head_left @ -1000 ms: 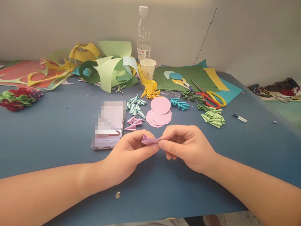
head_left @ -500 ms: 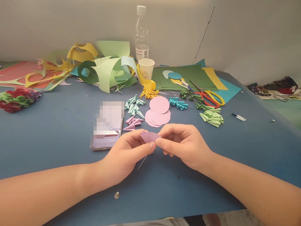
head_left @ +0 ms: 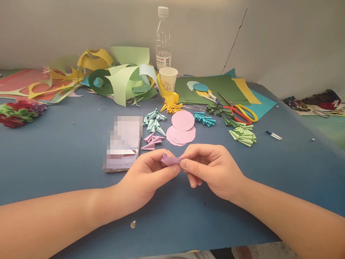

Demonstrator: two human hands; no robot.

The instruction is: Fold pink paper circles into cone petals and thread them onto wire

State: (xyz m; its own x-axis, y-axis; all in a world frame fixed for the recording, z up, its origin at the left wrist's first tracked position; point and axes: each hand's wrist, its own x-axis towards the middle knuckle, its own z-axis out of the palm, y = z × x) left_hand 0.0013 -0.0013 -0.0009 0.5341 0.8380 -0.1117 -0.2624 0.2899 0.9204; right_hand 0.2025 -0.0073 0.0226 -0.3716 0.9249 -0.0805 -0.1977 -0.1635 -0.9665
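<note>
Between my two hands is a small purple paper piece [head_left: 171, 160], curled at its left end. My left hand [head_left: 151, 172] pinches it from the left and below, thumb in front. The fingertips of my right hand [head_left: 208, 167] grip its right end. Just beyond lie pink paper circles [head_left: 183, 127], overlapping one another. Purple paper cones [head_left: 153, 141] rest beside the phone [head_left: 124, 147], to the left of the circles. Light teal cones [head_left: 154, 120] are behind them, and blue cones [head_left: 205, 118] lie right of the circles.
A paper cup [head_left: 168, 79] and plastic bottle [head_left: 163, 39] stand at the back. Paper scraps [head_left: 121, 82] heap at back left. Scissors [head_left: 239, 111], green sheets [head_left: 215, 86] and green cones [head_left: 244, 135] lie to the right; a ruffled paper ball [head_left: 20, 114] sits far left.
The purple paper has tilted and now shows a narrower face, its left end more curled. The thin needle-like tool under my left hand no longer shows. My right hand's lower fingers have moved down slightly.
</note>
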